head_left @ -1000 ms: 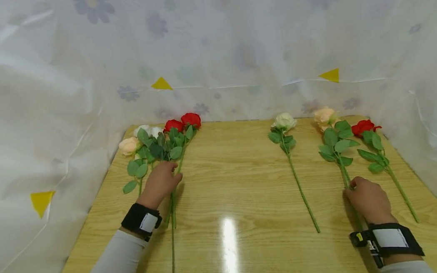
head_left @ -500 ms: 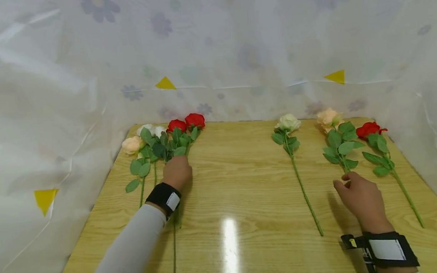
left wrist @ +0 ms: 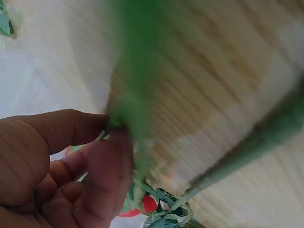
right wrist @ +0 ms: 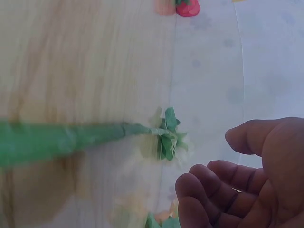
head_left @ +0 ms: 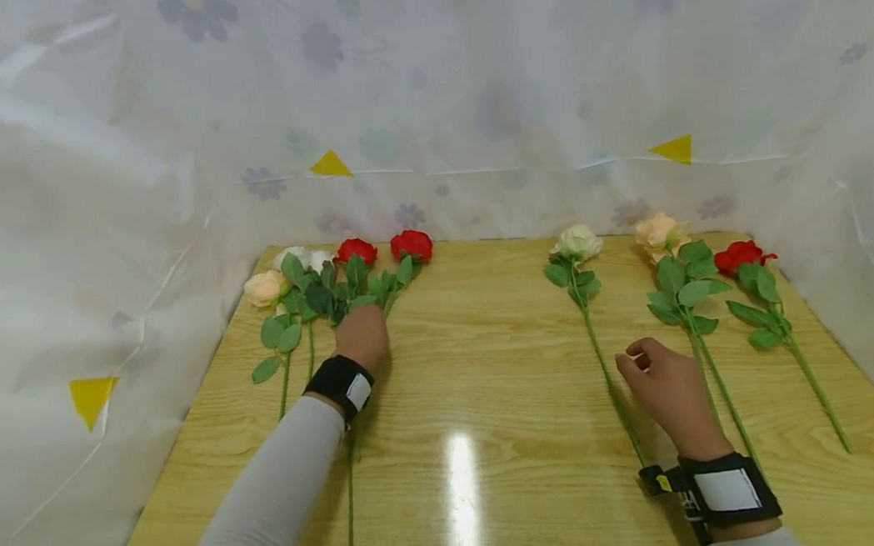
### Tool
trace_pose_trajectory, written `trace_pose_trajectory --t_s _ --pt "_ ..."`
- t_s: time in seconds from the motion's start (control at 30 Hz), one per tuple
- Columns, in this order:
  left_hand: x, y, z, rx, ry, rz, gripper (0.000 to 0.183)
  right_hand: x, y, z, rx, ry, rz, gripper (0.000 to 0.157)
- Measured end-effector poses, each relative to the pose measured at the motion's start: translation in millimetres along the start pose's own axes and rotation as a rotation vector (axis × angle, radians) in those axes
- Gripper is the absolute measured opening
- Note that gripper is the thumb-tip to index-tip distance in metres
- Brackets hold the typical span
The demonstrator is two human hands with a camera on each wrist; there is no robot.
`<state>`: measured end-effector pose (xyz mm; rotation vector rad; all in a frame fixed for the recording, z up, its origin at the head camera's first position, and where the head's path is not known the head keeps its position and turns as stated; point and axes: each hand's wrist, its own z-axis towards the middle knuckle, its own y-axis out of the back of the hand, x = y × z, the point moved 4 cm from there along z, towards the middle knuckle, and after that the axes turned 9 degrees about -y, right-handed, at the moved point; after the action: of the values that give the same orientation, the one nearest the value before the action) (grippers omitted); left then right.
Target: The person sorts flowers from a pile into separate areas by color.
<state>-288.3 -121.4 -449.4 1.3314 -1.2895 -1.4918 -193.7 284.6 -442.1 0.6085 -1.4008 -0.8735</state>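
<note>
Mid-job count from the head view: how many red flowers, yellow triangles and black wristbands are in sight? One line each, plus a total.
Red flowers: 3
Yellow triangles: 3
Black wristbands: 2
Total in sight: 8

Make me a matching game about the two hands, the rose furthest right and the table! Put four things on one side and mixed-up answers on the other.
Things:
1. left hand
2. right hand
3. rightmost rose in the head view
4. table

Answers:
A. red
B. holding nothing
C. wood-grained
D. pinching a green stem

Right pairs: 1-D, 2-B, 3-A, 4-C
</note>
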Motion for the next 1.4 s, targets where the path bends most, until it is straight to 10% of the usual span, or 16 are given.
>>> trace_pose_trajectory --t_s 0.73,1.07,1.4 --pt "-57.5 39.6 -21.6 -0.157 -0.2 -0.657 0.045 45.1 -29.3 4.1 0.038 0.034 0.168 0.026" --pt "-91.7 56.0 -30.3 -0.157 -0.233 -1.183 0.047 99.6 -49.3 -3.5 0.117 0.063 0.392 0.025" --pt "-103.7 45.2 -27.8 -0.178 -0.207 -1.306 0.047 144.2 -67.8 -16.1 0.223 0.15 0.478 0.024"
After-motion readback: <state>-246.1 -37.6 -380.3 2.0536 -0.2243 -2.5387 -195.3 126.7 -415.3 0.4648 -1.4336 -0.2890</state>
